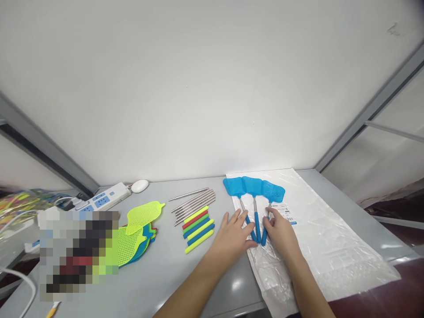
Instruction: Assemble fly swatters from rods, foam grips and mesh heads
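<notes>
Three blue fly swatters lie fanned out on a white plastic bag: the left swatter point(235, 187), the middle swatter point(252, 185) and the right swatter point(273, 192). Each has a metal rod and a blue grip. My left hand point(232, 234) rests palm down with fingers spread, its fingertips and thumb at the left swatter's handle. Thumb and fingers of my right hand point(282, 230) close around the right swatter near the top of its grip. The middle grip point(257, 227) lies between both hands. A printed label point(284, 212) is partly covered by my right hand.
Left of my hands lie several coloured grip tubes point(198, 229) and several metal rods point(195, 205). Further left is a pile of loose swatter heads point(144, 216). A power strip point(107, 197) and a white oval object point(139, 186) sit near the wall. The white bag point(334, 238) overhangs the table's front edge.
</notes>
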A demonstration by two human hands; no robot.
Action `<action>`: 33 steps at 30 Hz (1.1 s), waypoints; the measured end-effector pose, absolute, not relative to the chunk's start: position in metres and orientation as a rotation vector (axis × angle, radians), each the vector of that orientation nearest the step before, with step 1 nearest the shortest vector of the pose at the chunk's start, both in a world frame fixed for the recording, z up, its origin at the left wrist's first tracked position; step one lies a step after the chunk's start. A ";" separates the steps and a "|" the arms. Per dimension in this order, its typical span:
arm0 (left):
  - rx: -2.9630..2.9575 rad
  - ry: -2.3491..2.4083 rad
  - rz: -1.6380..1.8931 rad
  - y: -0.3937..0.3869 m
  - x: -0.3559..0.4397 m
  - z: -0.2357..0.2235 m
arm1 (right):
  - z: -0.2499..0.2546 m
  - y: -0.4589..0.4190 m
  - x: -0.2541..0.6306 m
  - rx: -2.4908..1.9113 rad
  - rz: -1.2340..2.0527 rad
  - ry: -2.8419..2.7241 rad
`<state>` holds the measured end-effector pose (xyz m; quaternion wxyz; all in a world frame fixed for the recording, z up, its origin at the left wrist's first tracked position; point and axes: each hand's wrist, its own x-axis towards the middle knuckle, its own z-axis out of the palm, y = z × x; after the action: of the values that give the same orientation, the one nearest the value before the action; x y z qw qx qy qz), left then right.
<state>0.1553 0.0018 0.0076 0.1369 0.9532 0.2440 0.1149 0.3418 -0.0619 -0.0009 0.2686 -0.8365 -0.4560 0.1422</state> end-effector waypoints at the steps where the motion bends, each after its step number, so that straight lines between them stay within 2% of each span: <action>1: 2.753 0.710 0.329 0.002 0.155 0.008 | -0.001 -0.062 0.342 -2.253 0.385 -1.228; 12: 2.671 0.705 0.299 0.000 0.151 0.015 | 0.000 -0.062 0.342 -2.219 0.409 -1.210; 22: 2.657 0.684 0.412 -0.014 0.142 0.017 | -0.001 -0.066 0.344 -2.188 0.426 -1.195; 27: 2.641 0.674 0.716 -0.024 0.084 0.033 | 0.016 -0.077 0.349 -2.123 0.499 -1.241; 33: 2.493 0.967 0.909 -0.038 -0.012 0.026 | 0.073 -0.045 0.312 -2.099 0.476 -1.614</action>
<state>-0.0122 -0.0382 0.0256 0.1581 0.8715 0.3382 0.3179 0.3122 -0.0454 0.0734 0.2240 -0.7604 -0.5848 0.1723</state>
